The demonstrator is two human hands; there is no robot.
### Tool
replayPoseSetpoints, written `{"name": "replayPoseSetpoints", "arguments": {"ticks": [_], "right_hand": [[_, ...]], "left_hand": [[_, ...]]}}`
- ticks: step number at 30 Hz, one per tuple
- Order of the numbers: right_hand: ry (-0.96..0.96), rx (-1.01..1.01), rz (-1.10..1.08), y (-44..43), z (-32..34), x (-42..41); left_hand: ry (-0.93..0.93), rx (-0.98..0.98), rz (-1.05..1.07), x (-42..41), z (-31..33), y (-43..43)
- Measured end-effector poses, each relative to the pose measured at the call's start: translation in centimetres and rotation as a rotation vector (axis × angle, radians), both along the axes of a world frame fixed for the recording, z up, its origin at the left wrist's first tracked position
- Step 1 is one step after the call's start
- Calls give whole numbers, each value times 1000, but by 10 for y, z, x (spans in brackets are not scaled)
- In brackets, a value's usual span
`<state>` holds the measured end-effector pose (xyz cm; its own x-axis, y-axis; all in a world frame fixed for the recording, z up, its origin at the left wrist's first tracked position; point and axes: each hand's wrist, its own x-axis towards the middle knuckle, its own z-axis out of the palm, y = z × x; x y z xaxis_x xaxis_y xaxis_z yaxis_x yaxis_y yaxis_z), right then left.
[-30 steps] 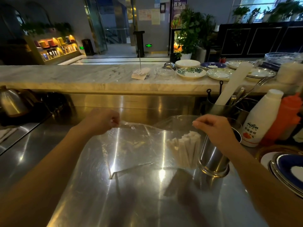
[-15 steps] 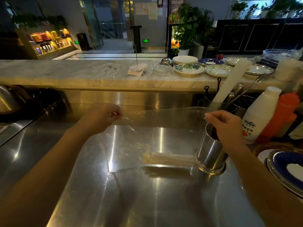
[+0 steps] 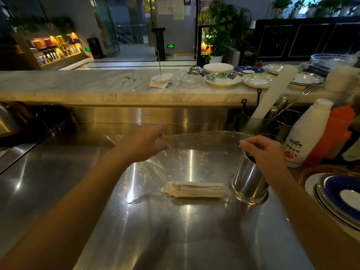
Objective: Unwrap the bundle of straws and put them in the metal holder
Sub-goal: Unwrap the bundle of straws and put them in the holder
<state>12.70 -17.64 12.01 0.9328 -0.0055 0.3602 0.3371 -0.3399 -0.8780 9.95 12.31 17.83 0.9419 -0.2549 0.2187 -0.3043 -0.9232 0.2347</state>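
Note:
A bundle of white paper-wrapped straws (image 3: pixel 194 190) lies flat on the steel counter, on the lower part of a clear plastic wrap (image 3: pixel 198 151). Its right end is close to the base of the metal holder (image 3: pixel 249 184), which stands upright. My right hand (image 3: pixel 263 152) is above the holder's rim and pinches the wrap's upper right edge, holding it up. My left hand (image 3: pixel 144 145) is blurred at the wrap's upper left edge with its fingers stretched out. I cannot tell whether it grips the film.
Right of the holder stand a white bottle (image 3: pixel 305 133), an orange bottle (image 3: pixel 337 131) and a can of utensils (image 3: pixel 259 121). Stacked plates (image 3: pixel 342 197) sit at the right edge. A marble ledge (image 3: pixel 97 84) with plates runs across behind.
The straws slid out of the lifted wrap and dropped flat onto the counter beside the holder. My left hand has moved right along the wrap's top edge, and its fingers have spread.

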Motion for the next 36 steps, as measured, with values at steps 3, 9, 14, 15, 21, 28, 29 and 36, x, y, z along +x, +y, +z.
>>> {"name": "replayPoseSetpoints", "arguments": {"ticks": [3, 9, 14, 15, 21, 28, 29, 36], "right_hand": [[2, 14, 9, -2, 1, -3], [17, 44, -2, -7, 1, -9], [9, 57, -10, -14, 0, -18], [9, 74, -5, -15, 0, -20], [55, 137, -4, -23, -14, -38], [164, 213, -41, -42, -35, -60], [174, 212, -49, -46, -36, -63], [134, 194, -73, -63, -39, -87]], "left_hand": [[-9, -29, -60, 5, -3, -29], [-91, 52, -169, 17, -7, -71], [-114, 77, -233, 25, 1, -83], [-108, 83, -238, 26, 5, -84], [-123, 22, -266, 29, 37, -93], [-115, -124, -294, 28, 70, -108], [-119, -147, -300, 28, 75, -111], [-148, -218, -380, 28, 108, -140]]}}
